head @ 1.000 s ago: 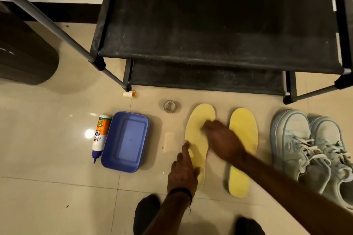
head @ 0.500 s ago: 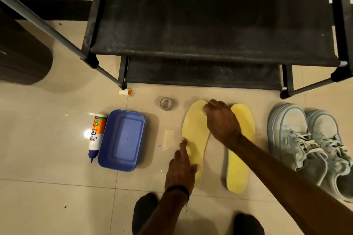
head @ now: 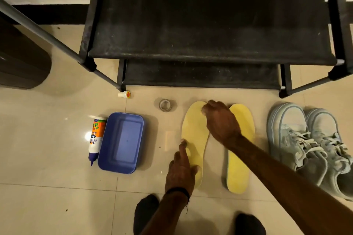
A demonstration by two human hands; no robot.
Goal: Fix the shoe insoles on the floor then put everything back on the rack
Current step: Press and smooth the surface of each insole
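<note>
Yellow foam insole [head: 194, 131] lies flat on my floor tiles [head: 47, 158] before the black rack [head: 210, 15] — left hand [head: 181, 173] presses its edge with an extended forefinger, right hand [head: 221, 122], fingers curled, pressing the toe end.

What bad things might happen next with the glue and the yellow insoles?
1. The glue bottle lies on its side with its cap off by the rack leg, so glue might leak onto the floor tiles.
2. Both hands press the left insole: left hand near the heel, right hand at the toe. Fingers could get sticky if there is glue there.
3. The tape roll lies close by and could get knocked.
</note>
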